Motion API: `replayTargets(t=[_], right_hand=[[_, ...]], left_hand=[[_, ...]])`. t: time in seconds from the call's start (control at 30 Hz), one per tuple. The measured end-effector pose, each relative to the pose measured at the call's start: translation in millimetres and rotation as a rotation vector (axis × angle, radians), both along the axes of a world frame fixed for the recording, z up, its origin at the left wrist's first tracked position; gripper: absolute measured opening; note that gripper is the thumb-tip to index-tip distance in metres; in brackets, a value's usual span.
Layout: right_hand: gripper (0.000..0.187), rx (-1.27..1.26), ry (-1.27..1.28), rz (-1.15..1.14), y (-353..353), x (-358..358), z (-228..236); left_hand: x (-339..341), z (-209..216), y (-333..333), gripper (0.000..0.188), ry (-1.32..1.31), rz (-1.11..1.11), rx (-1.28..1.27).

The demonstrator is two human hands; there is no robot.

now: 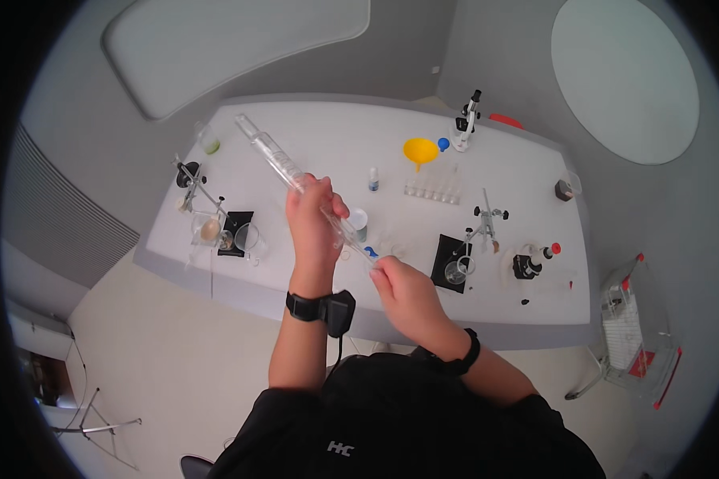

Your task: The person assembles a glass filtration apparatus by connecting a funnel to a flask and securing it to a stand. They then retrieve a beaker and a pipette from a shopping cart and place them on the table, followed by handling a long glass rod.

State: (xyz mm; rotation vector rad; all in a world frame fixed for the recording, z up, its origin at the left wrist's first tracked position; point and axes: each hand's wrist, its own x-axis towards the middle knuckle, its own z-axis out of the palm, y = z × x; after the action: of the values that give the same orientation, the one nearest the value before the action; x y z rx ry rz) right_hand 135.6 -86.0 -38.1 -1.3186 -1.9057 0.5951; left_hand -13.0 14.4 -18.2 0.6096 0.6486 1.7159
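We cannot see the glass tube (278,162) midway, inside the left hand (315,215), or its near tip, inside the right hand (410,295).

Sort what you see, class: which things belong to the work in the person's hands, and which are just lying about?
In the work:
- glass tube
- left hand, gripping it
- right hand, at its lower end

Apparently just lying about, untouched:
- yellow funnel
- test-tube rack
- far-edge microscope
- small bottle

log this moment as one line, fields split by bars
left hand: gripping glass tube around its middle | right hand: pinching its near end | pose: slanted over white table | beyond: yellow funnel, test tubes, microscope
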Motion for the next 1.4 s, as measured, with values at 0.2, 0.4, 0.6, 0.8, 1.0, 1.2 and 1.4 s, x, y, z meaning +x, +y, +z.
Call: replayTargets(t=[0.2, 0.4, 0.6, 0.8, 1.0, 1.2, 1.4], right_hand=[[0.020, 0.043, -0.230, 0.007, 27, -29, -27], [0.021, 0.029, -0.254, -0.004, 35, -32, -27], [0.026, -0.034, -0.066, -0.004, 60, -27, -27], [0.028, -0.117, -0.030, -0.001, 49, 7, -9], [0.029, -0.072, 0.035, -0.061, 26, 60, -7], [0.022, -0.102, 0.091, 0.025, -35, 99, -19], [0.016, -0.205, 0.329, 0.185, -38, 194, -42]], left_hand=[[-27, -76, 43, 0.012, -0.231, -0.058, -0.236], [-32, -89, 58, 0.010, -0.270, -0.074, -0.252], [-33, -65, 76, 0.010, -0.184, -0.080, -0.230], [1, -44, 70, 0.015, -0.112, -0.112, -0.288], [55, -36, 54, 0.018, -0.061, -0.162, -0.321], [-25, -101, 64, 0.018, -0.013, 0.209, -0.161], [-35, -13, 32, 0.009, 0.026, 0.261, -0.187]])
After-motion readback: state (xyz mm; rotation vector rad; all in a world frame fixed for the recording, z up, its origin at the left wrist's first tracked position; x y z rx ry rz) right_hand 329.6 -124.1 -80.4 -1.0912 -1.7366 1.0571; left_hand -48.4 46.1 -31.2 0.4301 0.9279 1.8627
